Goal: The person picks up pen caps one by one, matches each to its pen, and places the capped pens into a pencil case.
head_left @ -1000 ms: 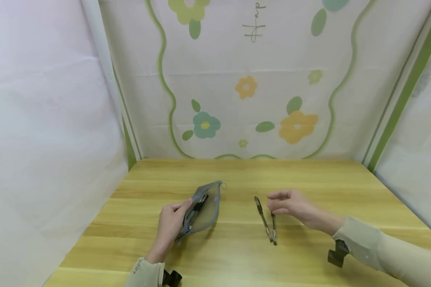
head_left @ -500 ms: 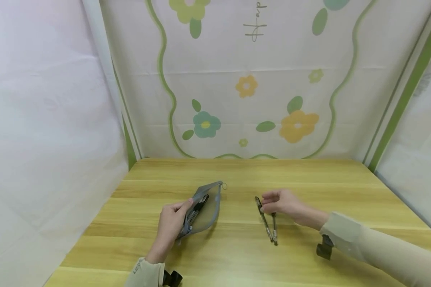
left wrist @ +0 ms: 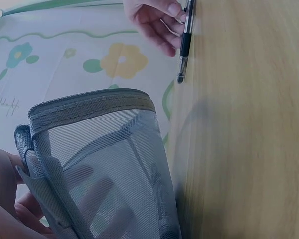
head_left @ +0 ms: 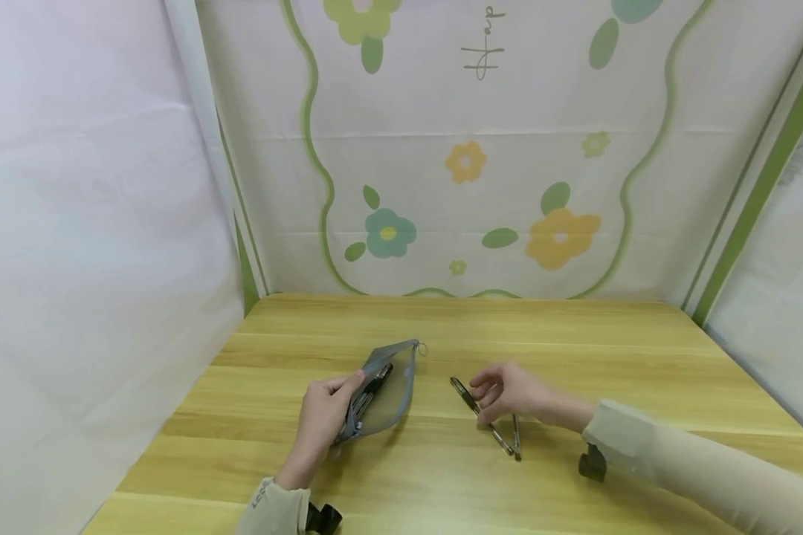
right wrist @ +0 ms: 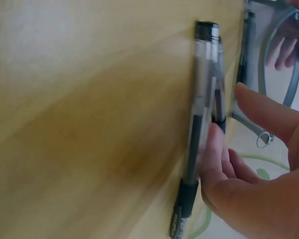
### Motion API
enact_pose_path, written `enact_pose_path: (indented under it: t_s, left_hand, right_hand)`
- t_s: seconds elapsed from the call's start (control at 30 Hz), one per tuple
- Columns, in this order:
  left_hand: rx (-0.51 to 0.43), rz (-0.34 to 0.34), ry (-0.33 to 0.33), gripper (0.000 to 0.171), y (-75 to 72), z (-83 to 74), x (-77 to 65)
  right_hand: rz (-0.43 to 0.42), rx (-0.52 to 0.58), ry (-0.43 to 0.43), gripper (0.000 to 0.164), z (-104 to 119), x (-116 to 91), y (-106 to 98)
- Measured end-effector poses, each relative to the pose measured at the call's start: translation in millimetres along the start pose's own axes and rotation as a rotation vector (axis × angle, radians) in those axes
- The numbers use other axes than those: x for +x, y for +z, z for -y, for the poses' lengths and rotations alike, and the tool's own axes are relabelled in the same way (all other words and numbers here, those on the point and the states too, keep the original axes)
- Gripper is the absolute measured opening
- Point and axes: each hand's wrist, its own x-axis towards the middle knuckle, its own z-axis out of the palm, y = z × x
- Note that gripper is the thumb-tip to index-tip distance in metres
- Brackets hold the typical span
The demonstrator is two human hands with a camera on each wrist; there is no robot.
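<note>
My left hand [head_left: 323, 416] grips one side of a grey mesh zip pencil pouch [head_left: 396, 407], its mouth gaping. Dark pens [head_left: 377, 383] lie inside it. To the right, two clear-barrelled pens with black grips rest on the table, their near ends almost together in a V. My right hand [head_left: 517, 392] is at the left pen [head_left: 467, 398], fingers loosely bent, fingertips right beside its barrel. The hand partly covers the right pen [head_left: 517, 440]. In the right wrist view the thumb [right wrist: 261, 107] stands apart from the index finger, and the nearer pen [right wrist: 197, 129] passes beside the fingertips.
The wooden table [head_left: 241, 438] spreads beneath both hands. A pale curtain with printed flowers [head_left: 558, 238] hangs at its back edge, and white sheets [head_left: 94, 260] flank both sides. A small metal ring [head_left: 423, 349] hangs from the pouch's far corner.
My right hand has moved left and slightly nearer. The left pen's far end has swung left, widening the V. The left hand and pouch stay in place.
</note>
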Motion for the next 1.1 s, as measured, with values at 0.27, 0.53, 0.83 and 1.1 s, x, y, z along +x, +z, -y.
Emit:
enact_pose_path:
  t_s: [0.27, 0.53, 0.83, 1.1]
  left_hand:
    - [0.01, 0.005, -0.002, 0.056, -0.1, -1.4, -0.4]
    - [0.016, 0.001, -0.007, 0.054, -0.2, -2.1, -0.6]
    - [-0.002, 0.003, -0.016, 0.058, -2.4, 2.0, -3.6]
    - [-0.013, 0.019, -0.011, 0.057, 0.7, 0.7, -3.2]
  right_hand:
    - [-0.024, -0.016, -0.014, 0.045, -1, -4, 4]
    - [-0.013, -0.092, -0.021, 0.033, -1, -4, 6]
    - [-0.039, -0.198, -0.067, 0.023, 1, -1, 14]
    - [-0.051, -0.083, -0.014, 0.021, 0, -6, 9]
